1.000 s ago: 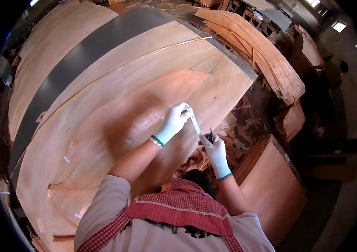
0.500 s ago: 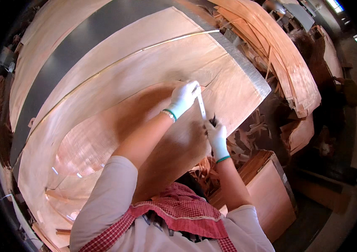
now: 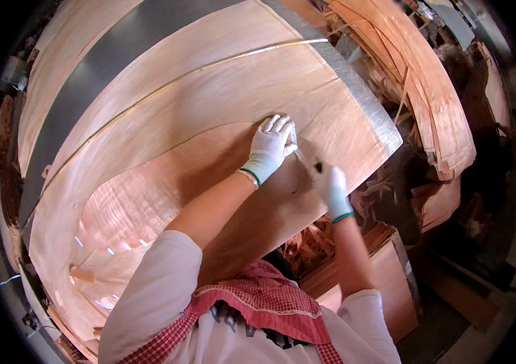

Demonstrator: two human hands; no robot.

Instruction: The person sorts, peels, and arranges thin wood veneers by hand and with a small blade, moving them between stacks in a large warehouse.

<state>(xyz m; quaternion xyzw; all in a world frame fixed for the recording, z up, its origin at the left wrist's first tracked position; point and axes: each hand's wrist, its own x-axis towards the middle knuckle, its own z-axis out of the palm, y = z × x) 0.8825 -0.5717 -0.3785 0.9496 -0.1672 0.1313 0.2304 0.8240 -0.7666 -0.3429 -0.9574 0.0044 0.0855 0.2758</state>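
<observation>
My left hand (image 3: 270, 144), in a white glove with a green cuff edge, lies on a thin wood veneer sheet (image 3: 209, 91) with its fingers stretched out. Beside and partly under those fingers is a narrow white strip (image 3: 294, 134), which looks like tape. A pale length runs from there toward my right hand (image 3: 332, 185), gloved the same way and smeared by motion. A small dark object (image 3: 318, 167) shows at the right hand's fingers; its kind is unclear. Below the left hand, a curved edge marks a darker, reddish veneer area (image 3: 130, 209).
A thin pale strip (image 3: 185, 74) crosses the sheet, with a grey metal band (image 3: 103, 64) beyond it. Stacked veneer (image 3: 440, 115) curves along the right. Veneer scraps (image 3: 312, 242) lie below the table edge, near a block of stacked sheets (image 3: 385, 273).
The left hand has gone from pinching the white strip's end to lying flat on the veneer over it. My right hand has moved to the right, away from the left.
</observation>
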